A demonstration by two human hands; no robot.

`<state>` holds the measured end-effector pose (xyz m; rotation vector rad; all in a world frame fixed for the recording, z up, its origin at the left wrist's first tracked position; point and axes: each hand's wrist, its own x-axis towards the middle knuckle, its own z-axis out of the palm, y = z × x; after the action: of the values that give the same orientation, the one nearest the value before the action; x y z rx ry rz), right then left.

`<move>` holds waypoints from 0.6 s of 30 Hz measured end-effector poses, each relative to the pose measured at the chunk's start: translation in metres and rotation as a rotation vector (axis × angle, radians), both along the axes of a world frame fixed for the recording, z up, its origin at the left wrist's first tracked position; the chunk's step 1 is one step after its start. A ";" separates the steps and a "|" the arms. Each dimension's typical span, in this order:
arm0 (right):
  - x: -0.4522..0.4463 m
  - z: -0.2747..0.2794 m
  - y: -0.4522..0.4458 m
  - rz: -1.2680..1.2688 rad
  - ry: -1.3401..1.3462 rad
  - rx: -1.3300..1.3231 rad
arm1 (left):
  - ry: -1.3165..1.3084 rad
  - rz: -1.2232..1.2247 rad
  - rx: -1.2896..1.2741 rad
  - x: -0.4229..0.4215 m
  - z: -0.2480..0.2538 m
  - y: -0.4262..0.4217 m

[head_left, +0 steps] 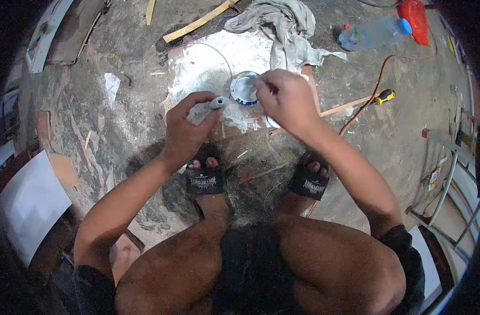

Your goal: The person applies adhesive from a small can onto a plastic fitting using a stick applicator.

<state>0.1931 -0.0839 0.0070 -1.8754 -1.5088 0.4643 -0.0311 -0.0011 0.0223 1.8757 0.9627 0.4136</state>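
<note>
Between the thumb and fingers of my left hand is a small whitish cylindrical piece with a dark hole in its end, facing up. My right hand is closed over the right edge of a round, shallow metal dish with a blue rim; what its fingertips hold, if anything, is too small to make out. The dish sits on a white-stained board on the floor. A thin wire curves over the board, left of the dish.
A grey rag lies at the board's back edge. Further right are a plastic bottle, a red bag, an orange cord and a yellow-black screwdriver. Wood strips lie behind. My sandalled feet are in front.
</note>
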 end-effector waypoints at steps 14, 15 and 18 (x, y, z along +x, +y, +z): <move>0.007 0.066 -0.030 -0.389 0.289 0.092 | -0.019 -0.013 -0.009 0.012 -0.003 0.009; 0.008 0.066 -0.031 -0.401 0.313 0.139 | -0.043 -0.013 -0.024 0.012 -0.005 0.010; 0.008 0.071 -0.036 -0.443 0.340 0.183 | -0.020 0.006 -0.061 0.014 -0.005 0.009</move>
<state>0.2015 -0.1196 0.0784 -1.8066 -0.8534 0.3948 -0.0171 0.0078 0.0169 1.8115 0.9574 0.4014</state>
